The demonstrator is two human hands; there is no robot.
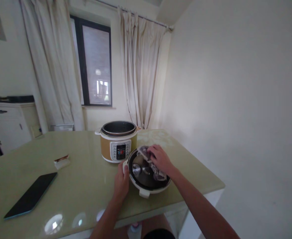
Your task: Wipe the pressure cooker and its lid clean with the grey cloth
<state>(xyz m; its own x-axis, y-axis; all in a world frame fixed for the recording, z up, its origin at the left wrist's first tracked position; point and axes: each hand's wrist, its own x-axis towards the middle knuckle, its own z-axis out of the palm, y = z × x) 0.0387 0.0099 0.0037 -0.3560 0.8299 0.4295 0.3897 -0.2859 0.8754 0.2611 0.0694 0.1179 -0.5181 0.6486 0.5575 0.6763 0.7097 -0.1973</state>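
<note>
A person seated at a pale green table [86, 199] holds a cooker lid [146, 182] with its dark underside showing, close to the table's front edge. The left hand [121, 181] grips the lid's white rim at its left side, thumb over the top, the other fingers partly hidden. The right hand [159, 159] pinches a bunched, patterned cloth [158, 173] between thumb and fingers, against the lid's upper right part. Whether the lid's far side rests on the tabletop cannot be told.

Just behind the left hand, a tan-and-white cooker [106, 147] stands upright with its round mouth uncovered; in this view the lid overlaps its lower right corner. To the right of the lid, a strip of tabletop runs out to the table's right edge, with a plain wall [235, 99] beyond. Left of the left hand, a wider stretch of surface reaches to a dark tablet [33, 196], lying flat and slanted near the front, and a small packet [61, 162] farther back. Behind the table, pale curtains [143, 66] frame a dark-edged window [96, 63].
</note>
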